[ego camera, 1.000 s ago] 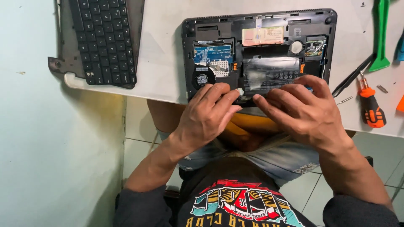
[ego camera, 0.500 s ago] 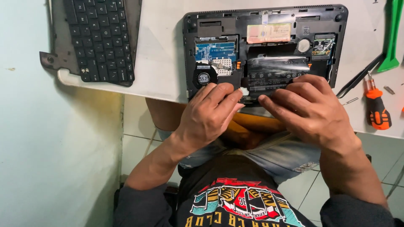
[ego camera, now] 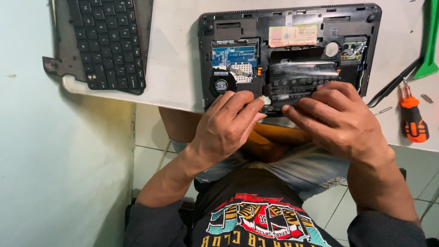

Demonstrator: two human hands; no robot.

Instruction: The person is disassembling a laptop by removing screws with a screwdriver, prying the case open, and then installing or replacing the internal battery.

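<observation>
My left hand (ego camera: 228, 121) is curled, fingertips pinching a small white bit (ego camera: 265, 99) at the near edge of the opened laptop base (ego camera: 288, 55). Right hand (ego camera: 340, 121) lies half-spread, fingers pressed flat on the black battery pack (ego camera: 302, 75) w/ its white-print label. Orange rectangular sticker (ego camera: 292, 35) sits near the base's far edge. Base overhangs the bench (ego camera: 173, 68) front edge, directly under both hands.

A white table (ego camera: 173, 68) carried an opened laptop base (ego camera: 288, 50), a detached black keyboard (ego camera: 107, 43) (overhanging the near edge), an orange screwdriver (ego camera: 413, 120), a green pry tool (ego camera: 430, 41) and black tweezers (ego camera: 393, 84).
</observation>
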